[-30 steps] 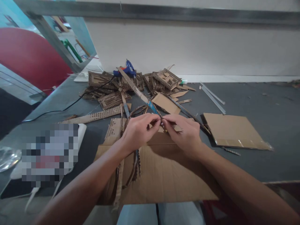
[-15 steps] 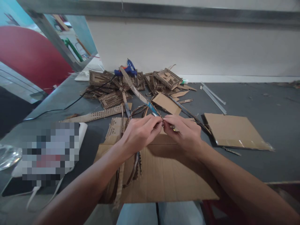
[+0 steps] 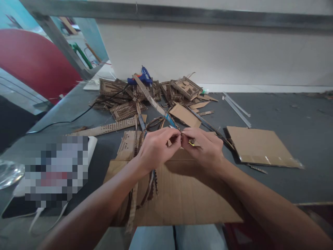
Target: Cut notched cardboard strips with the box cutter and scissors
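Note:
My left hand (image 3: 159,146) and my right hand (image 3: 205,146) meet fingertip to fingertip above a large cardboard sheet (image 3: 187,194). Both are closed, pinching the near end of a long corrugated cardboard strip (image 3: 148,96) with a blue printed patch. The strip runs away to the upper left, toward a blue glue gun (image 3: 142,77). A small yellow-edged bit shows under the right fingers; its kind is unclear. More curled corrugated strips (image 3: 151,191) hang beside and beneath my left hand. The pinched end itself is mostly hidden by the fingers.
Small corrugated cardboard frames (image 3: 125,109) are heaped at the back. A flat cardboard piece (image 3: 262,144) lies to the right, with clear glue sticks (image 3: 238,111) behind it. On the left are a phone (image 3: 59,166), a white cable and the black cord (image 3: 75,119).
Both hands stay pinched together at nearly the same spot. The left fingers have shifted slightly, and the strip has moved a little to the right.

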`<action>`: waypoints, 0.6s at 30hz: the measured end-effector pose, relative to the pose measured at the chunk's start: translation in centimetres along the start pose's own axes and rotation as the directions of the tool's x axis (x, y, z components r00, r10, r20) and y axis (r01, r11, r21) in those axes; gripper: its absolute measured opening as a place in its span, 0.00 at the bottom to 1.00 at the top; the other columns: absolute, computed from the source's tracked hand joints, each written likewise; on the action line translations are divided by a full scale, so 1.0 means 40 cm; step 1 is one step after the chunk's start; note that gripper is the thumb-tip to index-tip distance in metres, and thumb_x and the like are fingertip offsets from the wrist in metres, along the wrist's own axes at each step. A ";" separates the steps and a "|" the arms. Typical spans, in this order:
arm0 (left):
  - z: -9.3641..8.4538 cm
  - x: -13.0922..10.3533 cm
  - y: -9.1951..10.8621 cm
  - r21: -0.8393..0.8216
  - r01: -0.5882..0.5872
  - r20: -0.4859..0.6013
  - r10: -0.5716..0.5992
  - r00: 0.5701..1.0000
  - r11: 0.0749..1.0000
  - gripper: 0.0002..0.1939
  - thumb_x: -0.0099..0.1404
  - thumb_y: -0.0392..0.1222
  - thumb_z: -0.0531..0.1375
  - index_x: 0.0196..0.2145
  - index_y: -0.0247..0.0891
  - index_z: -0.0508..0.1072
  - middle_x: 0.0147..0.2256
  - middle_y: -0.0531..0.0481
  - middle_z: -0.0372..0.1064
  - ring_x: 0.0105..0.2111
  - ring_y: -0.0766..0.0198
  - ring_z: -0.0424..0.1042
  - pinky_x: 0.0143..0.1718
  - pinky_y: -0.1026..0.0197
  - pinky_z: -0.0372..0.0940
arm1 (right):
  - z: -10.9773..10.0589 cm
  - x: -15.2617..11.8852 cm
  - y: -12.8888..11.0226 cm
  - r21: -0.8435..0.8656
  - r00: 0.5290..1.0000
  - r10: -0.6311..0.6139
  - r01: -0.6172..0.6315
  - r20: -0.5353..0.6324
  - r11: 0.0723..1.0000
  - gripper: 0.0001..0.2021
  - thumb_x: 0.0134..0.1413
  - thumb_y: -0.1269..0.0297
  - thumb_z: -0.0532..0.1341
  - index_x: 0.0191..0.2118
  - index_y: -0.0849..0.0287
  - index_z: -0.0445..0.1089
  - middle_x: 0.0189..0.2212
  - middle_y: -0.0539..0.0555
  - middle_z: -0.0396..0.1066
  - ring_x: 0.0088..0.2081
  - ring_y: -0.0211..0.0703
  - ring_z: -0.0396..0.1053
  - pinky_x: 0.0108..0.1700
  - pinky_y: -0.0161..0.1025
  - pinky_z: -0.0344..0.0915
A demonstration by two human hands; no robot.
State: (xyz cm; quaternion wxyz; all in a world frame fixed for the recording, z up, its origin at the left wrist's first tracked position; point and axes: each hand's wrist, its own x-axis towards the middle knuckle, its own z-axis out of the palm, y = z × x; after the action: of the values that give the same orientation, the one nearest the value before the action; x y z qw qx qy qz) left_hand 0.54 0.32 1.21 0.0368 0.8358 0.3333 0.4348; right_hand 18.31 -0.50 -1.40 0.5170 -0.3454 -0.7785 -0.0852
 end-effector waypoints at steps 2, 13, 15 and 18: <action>0.002 0.002 0.000 -0.024 0.002 -0.014 -0.002 1.000 1.000 0.04 0.62 0.30 0.61 0.31 0.37 0.72 0.25 0.56 0.73 0.24 0.72 0.70 0.28 0.70 0.64 | 0.000 0.004 -0.003 0.000 1.000 0.018 -0.018 0.003 1.000 0.08 0.58 0.74 0.62 0.38 0.53 0.71 0.33 0.49 0.79 0.32 0.36 0.76 0.39 0.32 0.74; -0.009 0.010 -0.003 -0.137 0.111 0.039 -0.107 0.994 0.984 0.03 0.61 0.33 0.61 0.30 0.38 0.73 0.24 0.56 0.73 0.21 0.72 0.69 0.25 0.70 0.64 | 0.001 0.024 -0.022 0.059 0.974 0.227 -0.227 0.015 0.972 0.04 0.58 0.70 0.61 0.34 0.55 0.72 0.26 0.49 0.78 0.24 0.36 0.75 0.28 0.31 0.72; -0.012 0.012 -0.003 -0.134 0.119 0.044 -0.114 0.992 0.984 0.03 0.61 0.34 0.61 0.30 0.38 0.74 0.23 0.56 0.73 0.21 0.72 0.68 0.25 0.70 0.64 | 0.002 0.023 -0.022 0.062 0.967 0.252 -0.253 0.030 0.965 0.04 0.58 0.69 0.61 0.33 0.55 0.72 0.26 0.49 0.78 0.24 0.36 0.74 0.29 0.31 0.72; -0.016 0.014 -0.001 -0.146 0.149 0.063 -0.141 0.988 0.978 0.03 0.60 0.33 0.62 0.30 0.37 0.74 0.23 0.56 0.73 0.21 0.71 0.68 0.26 0.70 0.64 | 0.002 0.022 -0.023 0.096 0.961 0.273 -0.275 0.036 0.957 0.04 0.58 0.69 0.61 0.33 0.56 0.71 0.25 0.50 0.77 0.24 0.35 0.74 0.28 0.31 0.71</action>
State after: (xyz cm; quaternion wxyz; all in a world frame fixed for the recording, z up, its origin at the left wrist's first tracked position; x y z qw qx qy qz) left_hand 0.27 0.55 1.96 0.1399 0.8151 0.3587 0.4328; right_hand 17.47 -0.77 -0.48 0.5315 -0.4246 -0.7323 0.0301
